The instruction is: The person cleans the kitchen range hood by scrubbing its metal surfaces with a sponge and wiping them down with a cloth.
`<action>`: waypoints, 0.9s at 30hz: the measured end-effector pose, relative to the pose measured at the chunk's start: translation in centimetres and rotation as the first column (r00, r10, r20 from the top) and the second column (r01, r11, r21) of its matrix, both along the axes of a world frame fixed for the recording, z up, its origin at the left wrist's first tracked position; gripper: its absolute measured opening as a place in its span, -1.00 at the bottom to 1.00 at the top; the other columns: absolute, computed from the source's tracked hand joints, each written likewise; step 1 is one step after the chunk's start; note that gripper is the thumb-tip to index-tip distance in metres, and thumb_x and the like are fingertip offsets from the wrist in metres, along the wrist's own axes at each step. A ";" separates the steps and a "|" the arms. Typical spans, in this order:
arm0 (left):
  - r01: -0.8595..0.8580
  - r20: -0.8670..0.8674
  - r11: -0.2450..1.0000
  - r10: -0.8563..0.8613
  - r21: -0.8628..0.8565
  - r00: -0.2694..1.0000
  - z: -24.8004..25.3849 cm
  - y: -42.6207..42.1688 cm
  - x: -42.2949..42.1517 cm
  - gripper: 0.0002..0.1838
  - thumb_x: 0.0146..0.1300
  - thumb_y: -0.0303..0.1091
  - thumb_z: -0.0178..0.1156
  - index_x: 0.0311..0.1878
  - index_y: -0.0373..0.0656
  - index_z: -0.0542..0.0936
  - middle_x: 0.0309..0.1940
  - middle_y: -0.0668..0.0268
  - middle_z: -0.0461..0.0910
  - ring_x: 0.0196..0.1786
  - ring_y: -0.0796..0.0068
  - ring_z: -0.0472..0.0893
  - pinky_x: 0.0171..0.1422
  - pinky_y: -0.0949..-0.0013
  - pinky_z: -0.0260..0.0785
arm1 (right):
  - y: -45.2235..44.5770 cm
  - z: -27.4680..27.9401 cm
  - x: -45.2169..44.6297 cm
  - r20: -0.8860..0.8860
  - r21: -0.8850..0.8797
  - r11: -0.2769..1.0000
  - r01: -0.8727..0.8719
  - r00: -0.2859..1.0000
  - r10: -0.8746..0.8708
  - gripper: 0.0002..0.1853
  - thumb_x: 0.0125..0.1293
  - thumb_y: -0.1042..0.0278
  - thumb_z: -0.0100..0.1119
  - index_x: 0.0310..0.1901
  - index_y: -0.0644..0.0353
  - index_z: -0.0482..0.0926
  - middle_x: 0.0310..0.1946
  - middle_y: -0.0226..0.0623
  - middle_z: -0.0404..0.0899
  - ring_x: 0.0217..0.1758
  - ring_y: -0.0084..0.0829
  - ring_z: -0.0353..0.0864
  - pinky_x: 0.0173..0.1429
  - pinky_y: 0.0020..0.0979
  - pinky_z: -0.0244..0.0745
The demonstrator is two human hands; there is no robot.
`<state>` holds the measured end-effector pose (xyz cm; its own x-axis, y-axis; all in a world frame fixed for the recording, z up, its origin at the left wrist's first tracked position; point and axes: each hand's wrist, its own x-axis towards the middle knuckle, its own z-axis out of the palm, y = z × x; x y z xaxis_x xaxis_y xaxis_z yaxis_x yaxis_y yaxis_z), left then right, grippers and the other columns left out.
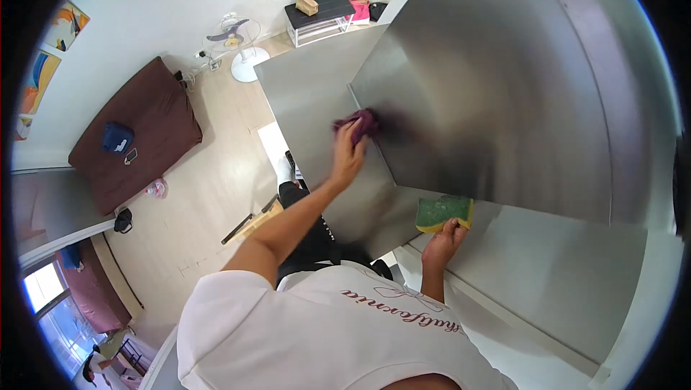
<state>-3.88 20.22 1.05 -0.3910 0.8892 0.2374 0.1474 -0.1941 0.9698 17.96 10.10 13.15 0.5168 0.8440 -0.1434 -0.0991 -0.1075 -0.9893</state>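
Observation:
My left hand (348, 151) reaches forward and presses a crumpled purple cloth (365, 123) against brushed-metal panels (446, 109), at the seam where two of them meet. Its fingers are closed over the cloth. Lower and to the right, my right hand (443, 246) grips a green and yellow scrub sponge (440, 213) by its lower edge, thumb on the yellow side. The green face is turned towards me, and the sponge is close to the metal; I cannot tell if they touch.
Below on the left lie a pale floor, a brown sofa (144, 134) with a blue bag (117, 137), and a white fan (248, 62). A black-topped bench (324, 8) stands by the far wall. A wooden frame (252, 223) is beside my leg.

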 end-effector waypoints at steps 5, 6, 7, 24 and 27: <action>-0.285 0.301 0.953 0.244 0.101 0.922 16.0 5.0 4.8 -0.49 0.34 -0.32 0.03 0.35 -0.11 0.31 0.44 0.09 -0.07 0.46 0.16 0.03 0.46 0.27 -0.04 | -0.6 1.2 -0.1 0.010 0.128 0.986 -0.106 0.994 0.106 -0.88 0.47 0.34 -0.11 -0.08 0.18 0.32 -0.17 -0.43 0.36 -0.09 -0.62 0.31 0.11 -0.47 0.22; -0.254 0.380 0.942 0.156 0.221 0.912 19.9 5.4 4.5 -0.51 0.36 -0.27 0.00 0.34 -0.10 0.33 0.45 0.07 -0.08 0.48 0.14 -0.04 0.49 0.21 -0.14 | -0.7 1.5 -0.3 0.010 0.116 0.989 -0.087 0.996 0.086 -0.88 0.47 0.34 -0.11 -0.07 0.18 0.32 -0.17 -0.43 0.36 -0.09 -0.61 0.31 0.11 -0.47 0.22; -0.210 0.449 0.909 0.029 0.359 0.893 23.8 5.8 4.3 -0.50 0.37 -0.19 -0.06 0.34 -0.12 0.33 0.46 0.06 -0.10 0.49 0.07 -0.10 0.50 0.11 -0.23 | -0.9 1.8 -0.6 0.008 0.100 0.993 -0.065 0.998 0.064 -0.87 0.47 0.35 -0.11 -0.06 0.18 0.32 -0.16 -0.43 0.36 -0.08 -0.61 0.32 0.11 -0.47 0.22; -0.255 0.055 0.939 0.274 -0.232 0.960 0.0 4.9 8.6 -0.55 0.42 -0.32 -0.19 0.28 -0.38 0.22 0.34 -0.21 0.07 0.40 -0.16 0.05 0.49 0.02 -0.17 | -1.1 0.5 0.4 0.038 0.133 0.967 -0.218 0.976 0.214 -0.84 0.47 0.35 -0.12 -0.01 0.19 0.29 -0.18 -0.43 0.33 -0.12 -0.62 0.28 0.09 -0.49 0.21; -0.172 0.173 0.985 0.172 -0.013 0.970 6.4 -1.1 12.6 -0.54 0.33 -0.33 -0.02 0.28 -0.22 0.28 0.36 -0.19 -0.01 0.39 -0.34 -0.02 0.44 -0.13 -0.16 | -1.3 0.4 0.5 0.007 0.137 0.977 -0.163 0.986 0.164 -0.81 0.47 0.31 -0.11 0.01 0.16 0.25 -0.19 -0.45 0.30 -0.13 -0.62 0.25 0.09 -0.52 0.19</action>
<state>8.69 19.13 7.46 -0.5732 0.8048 0.1543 0.0087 -0.1822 0.9832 18.44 8.84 13.53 0.3698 0.9288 -0.0226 -0.0955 0.0138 -0.9953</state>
